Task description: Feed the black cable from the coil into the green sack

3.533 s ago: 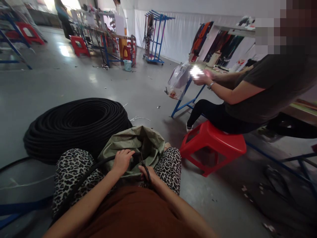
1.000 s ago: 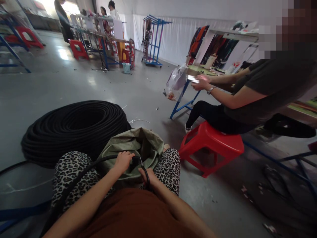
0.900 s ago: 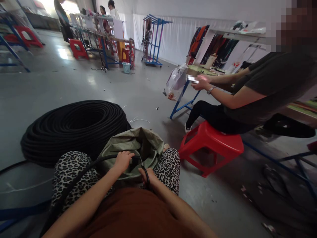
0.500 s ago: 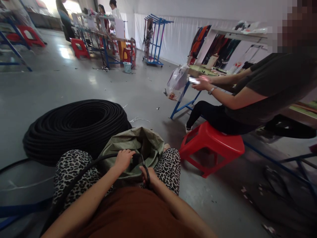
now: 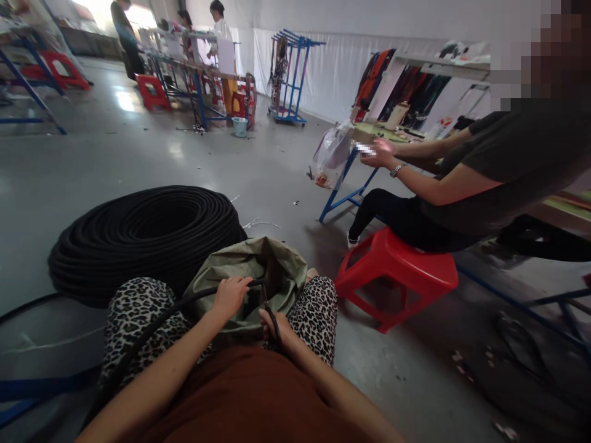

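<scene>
So the left hand [image 5: 229,296] is gripping a black cord [image 5: 184,299] right above the near side of the open sack [image 5: 219,266], fingers closed around it. The right hand [image 5: 277,325] is clamping a pair of scissors [image 5: 266,301] by the dark handles, with the blades pointing up near the cord's end, over the sack's mouth. The cord is curving back from there toward the wearer's left side.

The sack itself is greenish and crumpled, sitting between two leopard-print knees [image 5: 138,301]. Something dark is showing inside, but I honestly can't tell if it's cord pieces or just shadow. A fat black coil [image 5: 101,261] is lying left of the sack, and a red stool [image 5: 410,261] is standing to its right with a person [image 5: 503,166] sitting on it. Beyond the sack and off to the right, a clear plastic bag [image 5: 333,147] is hanging, holding something pale plus some orange-brown bits at the bottom. Way beyond the sack, a light blue bucket [image 5: 239,128] is sitting on the floor, too small to make out what's in it, and a blue rack [image 5: 295,77] is holding straps.

The hard-to-see stuff: the fingers are covering part of the scissor handles, I can't tell whether the blades are touching the cord, and the seated person's head and the bright thing in their hands are pixelated.
</scene>
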Demonstrator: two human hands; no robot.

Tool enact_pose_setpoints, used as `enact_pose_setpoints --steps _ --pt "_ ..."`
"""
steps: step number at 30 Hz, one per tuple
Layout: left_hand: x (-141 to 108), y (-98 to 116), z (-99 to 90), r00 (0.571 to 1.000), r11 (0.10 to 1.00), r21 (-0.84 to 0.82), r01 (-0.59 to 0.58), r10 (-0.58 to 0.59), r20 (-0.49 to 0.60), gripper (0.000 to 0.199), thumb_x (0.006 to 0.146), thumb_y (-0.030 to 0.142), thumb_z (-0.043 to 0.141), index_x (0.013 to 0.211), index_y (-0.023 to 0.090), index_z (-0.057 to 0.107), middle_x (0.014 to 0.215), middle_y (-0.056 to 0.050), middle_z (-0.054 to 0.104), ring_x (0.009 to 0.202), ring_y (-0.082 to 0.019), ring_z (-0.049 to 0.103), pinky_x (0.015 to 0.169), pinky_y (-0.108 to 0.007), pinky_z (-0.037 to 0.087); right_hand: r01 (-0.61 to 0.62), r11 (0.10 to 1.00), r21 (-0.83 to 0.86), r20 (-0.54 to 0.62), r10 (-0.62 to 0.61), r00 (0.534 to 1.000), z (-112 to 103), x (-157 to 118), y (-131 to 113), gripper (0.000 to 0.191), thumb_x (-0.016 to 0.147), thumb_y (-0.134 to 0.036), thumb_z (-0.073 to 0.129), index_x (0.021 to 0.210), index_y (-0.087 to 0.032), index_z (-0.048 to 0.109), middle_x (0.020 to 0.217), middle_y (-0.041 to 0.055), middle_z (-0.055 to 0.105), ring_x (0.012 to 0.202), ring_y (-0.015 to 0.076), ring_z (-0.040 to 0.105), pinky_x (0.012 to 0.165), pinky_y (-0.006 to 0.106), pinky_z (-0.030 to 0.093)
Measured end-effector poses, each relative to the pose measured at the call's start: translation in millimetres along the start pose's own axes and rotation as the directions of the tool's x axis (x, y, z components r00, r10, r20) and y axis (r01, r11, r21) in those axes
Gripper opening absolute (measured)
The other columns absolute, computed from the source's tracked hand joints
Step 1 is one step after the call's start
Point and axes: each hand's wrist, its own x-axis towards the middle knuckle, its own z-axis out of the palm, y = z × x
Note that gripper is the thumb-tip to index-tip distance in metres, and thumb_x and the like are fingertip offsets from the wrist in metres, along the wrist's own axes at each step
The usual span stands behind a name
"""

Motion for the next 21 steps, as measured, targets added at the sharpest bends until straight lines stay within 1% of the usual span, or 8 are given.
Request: enact_pose_setpoints --steps 3,7,14,18,21 --pt "-1 2 -1.1 1.000 1.000 0.006 -0.017 0.017 0.000 0.033 0.093 0.024 0.047 0.121 0.027 0.066 0.112 -0.008 0.071 0.103 -0.023 0.063 0.083 -0.035 0.043 -0.024 1.000 -0.014 -0.016 0.024 1.000 -1 -2 -3 0.031 0.094 -0.036 0.055 0.070 -0.015 0.055 0.051 -0.0040 0.048 0.041 0.0100 0.046 0.043 0.021 0.037" --pt "-3 4 -1.7 0.999 0.999 0.027 -0.042 0.041 0.014 0.033 0.093 0.023 0.048 0.120 0.027 0.066 0.111 -0.007 0.071 0.102 -0.022 0.063 0.084 -0.035 0.042 -0.026 0.999 -0.039 -0.015 0.026 1.000 -1 -2 -5 0.032 0.093 -0.037 0.056 0.069 -0.015 0.056 0.052 -0.0032 0.049 0.042 0.0101 0.046 0.044 0.021 0.037" --pt "-4 6 -2.4 0.996 0.998 0.025 -0.061 0.059 0.065 0.034 0.091 0.021 0.050 0.121 0.026 0.066 0.112 -0.008 0.070 0.104 -0.024 0.062 0.085 -0.037 0.041 -0.034 0.999 -0.036 -0.016 0.033 0.999 0 10 3 0.034 0.091 -0.041 0.059 0.068 -0.016 0.056 0.052 -0.0029 0.049 0.041 0.0097 0.047 0.043 0.020 0.036" --pt "-5 7 -2.9 0.996 0.998 0.010 -0.064 0.063 0.065 0.032 0.091 0.020 0.051 0.118 0.028 0.066 0.111 -0.007 0.070 0.102 -0.022 0.062 0.085 -0.036 0.040 -0.051 0.999 -0.014 -0.007 0.051 0.999 0 13 5 0.033 0.091 -0.041 0.059 0.069 -0.016 0.056 0.051 -0.0032 0.049 0.041 0.0089 0.046 0.042 0.018 0.037" --pt "-5 7 -2.2 0.994 0.997 0.028 -0.072 0.069 0.089 0.033 0.091 0.019 0.050 0.118 0.028 0.066 0.110 -0.007 0.070 0.102 -0.022 0.061 0.086 -0.035 0.039 -0.072 0.997 0.026 0.001 0.072 0.997 1 11 4 0.033 0.093 -0.039 0.057 0.070 -0.016 0.056 0.050 -0.0032 0.049 0.041 0.0095 0.046 0.042 0.019 0.038"
